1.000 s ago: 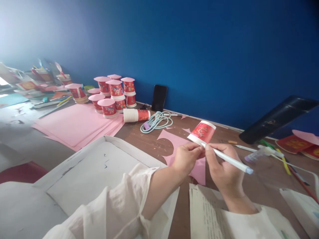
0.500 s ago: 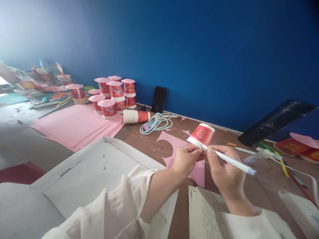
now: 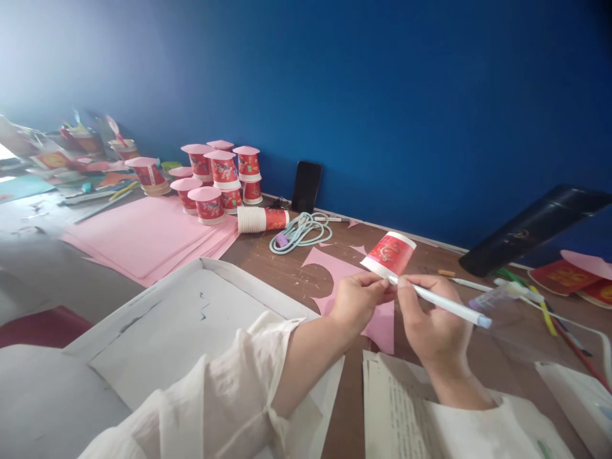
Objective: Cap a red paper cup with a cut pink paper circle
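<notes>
A tilted red paper cup is held over the brown tabletop, a white pen at its lower edge.
The person's left hand pinches the cup's white lower edge between thumb and fingers; the right hand grasps the pen, its tip end beside the left fingertips. A strip of tabletop runs between the cup and the foot of the blue wall, and a wider stretch parts the cup from the slanting black cylinder. Pink cut paper lies partly hidden by the hands. Nearer the person, the white tray's rim and the printed papers leave a narrow brown gap between them.
</notes>
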Demonstrator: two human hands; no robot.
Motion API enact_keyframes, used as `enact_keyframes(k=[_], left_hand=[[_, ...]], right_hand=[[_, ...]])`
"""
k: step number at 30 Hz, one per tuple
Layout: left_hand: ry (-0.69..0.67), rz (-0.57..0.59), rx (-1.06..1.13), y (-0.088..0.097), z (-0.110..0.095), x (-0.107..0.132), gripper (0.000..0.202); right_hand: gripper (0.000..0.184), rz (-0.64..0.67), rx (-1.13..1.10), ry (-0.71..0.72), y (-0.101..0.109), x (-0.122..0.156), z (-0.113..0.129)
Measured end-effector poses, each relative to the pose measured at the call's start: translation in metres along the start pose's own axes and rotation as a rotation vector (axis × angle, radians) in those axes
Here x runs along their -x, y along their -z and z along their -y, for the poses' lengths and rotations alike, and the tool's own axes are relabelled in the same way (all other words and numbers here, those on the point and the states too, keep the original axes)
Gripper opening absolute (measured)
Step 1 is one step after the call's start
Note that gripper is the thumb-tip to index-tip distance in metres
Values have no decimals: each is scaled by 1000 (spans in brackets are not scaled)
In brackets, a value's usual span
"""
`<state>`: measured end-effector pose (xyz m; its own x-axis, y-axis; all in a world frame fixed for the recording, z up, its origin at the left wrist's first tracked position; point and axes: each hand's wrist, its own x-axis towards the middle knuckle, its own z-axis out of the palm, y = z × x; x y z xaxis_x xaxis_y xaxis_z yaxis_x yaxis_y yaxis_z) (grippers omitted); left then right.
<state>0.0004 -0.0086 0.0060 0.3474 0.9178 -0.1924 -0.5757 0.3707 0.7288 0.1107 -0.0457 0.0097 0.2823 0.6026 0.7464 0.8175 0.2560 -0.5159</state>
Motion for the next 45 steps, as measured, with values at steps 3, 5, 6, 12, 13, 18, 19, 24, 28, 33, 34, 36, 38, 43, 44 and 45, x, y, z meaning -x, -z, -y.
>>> enact_keyframes(k=[3, 5, 6, 12, 13, 18, 19, 24, 28, 33, 34, 36, 38, 43, 44, 45], left_hand=[[-3, 6, 17, 0, -1, 1, 18], [-4, -4, 8, -1, -2, 1, 15], [-3, -13, 2, -2, -2, 2, 13], [36, -37, 43, -2, -2, 1, 5], [36, -41, 43, -2, -2, 1, 6], [33, -68, -18, 0, -3, 0, 9], [29, -71, -27, 1, -3, 0, 8], [19, -36, -23, 2, -3, 1, 9], [19, -38, -23, 3, -3, 0, 9], [32, -39, -33, 3, -3, -1, 8], [33, -29, -30, 3, -2, -1, 8], [39, -10, -20, 4, -2, -1, 9], [45, 7, -9, 4, -2, -1, 10], [48, 20, -4, 4, -3, 2, 10], [52, 15, -3, 3, -4, 2, 12], [54, 11, -1, 3, -4, 2, 13]], right_hand=[[15, -25, 10, 12, -1, 0, 0], [15, 0, -3, 24, -1, 1, 0], [15, 12, -10, 29, -1, 1, 0], [15, -13, 27, 7, 0, 0, 0], [15, 6, 29, 7, 0, 0, 0], [14, -8, 36, 18, 0, 0, 0], [14, 7, 28, 25, -1, 0, -1], [16, -3, 34, -18, 0, 1, -2], [16, 2, 32, -9, -1, 1, -5], [19, 36, 30, 11, -2, 1, -6], [20, 28, 42, 6, -2, 0, -6], [21, -9, 71, -9, -1, 0, -5], [23, -36, 78, -12, 0, 1, -4], [22, -91, 74, 21, 1, 1, -4], [21, -94, 76, 27, 1, 1, -4], [21, -92, 77, 31, 1, 1, -4]])
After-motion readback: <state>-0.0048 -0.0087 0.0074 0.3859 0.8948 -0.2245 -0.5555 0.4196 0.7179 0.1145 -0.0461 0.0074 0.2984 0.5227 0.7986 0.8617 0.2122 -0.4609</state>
